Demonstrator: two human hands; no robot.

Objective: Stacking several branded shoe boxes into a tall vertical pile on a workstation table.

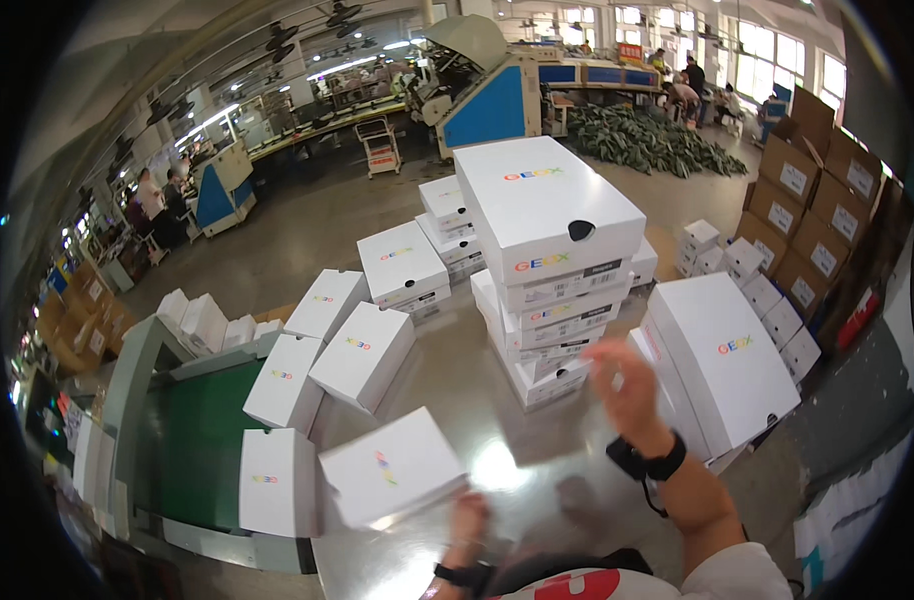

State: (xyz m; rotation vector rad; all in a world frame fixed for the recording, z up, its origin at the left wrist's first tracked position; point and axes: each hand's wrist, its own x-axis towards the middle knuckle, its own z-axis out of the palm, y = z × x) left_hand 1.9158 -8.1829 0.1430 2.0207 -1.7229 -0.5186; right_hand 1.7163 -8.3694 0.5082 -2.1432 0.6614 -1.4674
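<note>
A white shoe box (392, 468) with its lid on lies at an angle on the metal table, low in the head view. My left hand (469, 515) is at its right corner; the fingers are smeared, and whether they press on the box is unclear. In the air between a tall stack of white shoe boxes (552, 230) and a large white box (729, 360) on the right is my right hand (625, 385). Its fingers are loosely bent and apart, with nothing visible in them. Black bands circle both wrists.
Several closed white boxes (367, 355) stand along the table's left side, beside a green conveyor belt (202, 450) with a grey frame. Brown cartons (802, 210) are piled at the right. Farther off are blue-and-white machines (487, 105), a heap of dark green items (657, 140) and people.
</note>
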